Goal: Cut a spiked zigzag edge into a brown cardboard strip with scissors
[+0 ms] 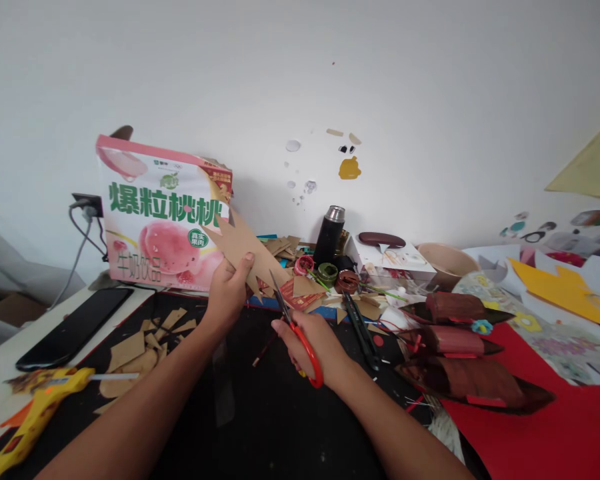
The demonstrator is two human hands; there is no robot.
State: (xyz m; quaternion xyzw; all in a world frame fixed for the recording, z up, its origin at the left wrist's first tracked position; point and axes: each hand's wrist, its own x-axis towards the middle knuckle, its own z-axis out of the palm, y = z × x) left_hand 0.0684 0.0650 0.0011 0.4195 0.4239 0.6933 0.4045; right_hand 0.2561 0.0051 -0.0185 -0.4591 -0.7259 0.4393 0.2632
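Note:
In my left hand (231, 288) is a piece of brown cardboard (245, 250), cut with jagged points along its edges, pinched between thumb and fingers. My right hand (315, 347) is closed round a pair of scissors (307, 350) with red handles. The scissor blades point up and to the left, close against the right end of the cardboard; whether they are biting into it I cannot tell. Both hands are raised over the black work surface (270, 413). Cardboard scraps (135, 350) lie to the left of my left forearm.
A pink and white drink carton (165, 213) stands at the back left. At left lie a phone (75, 327) and a yellow glue gun (40, 413). Behind my hands are paint jars (327, 273) and a black thermos (330, 237). Brown model boats (475, 383) sit at right on red paper (540, 433).

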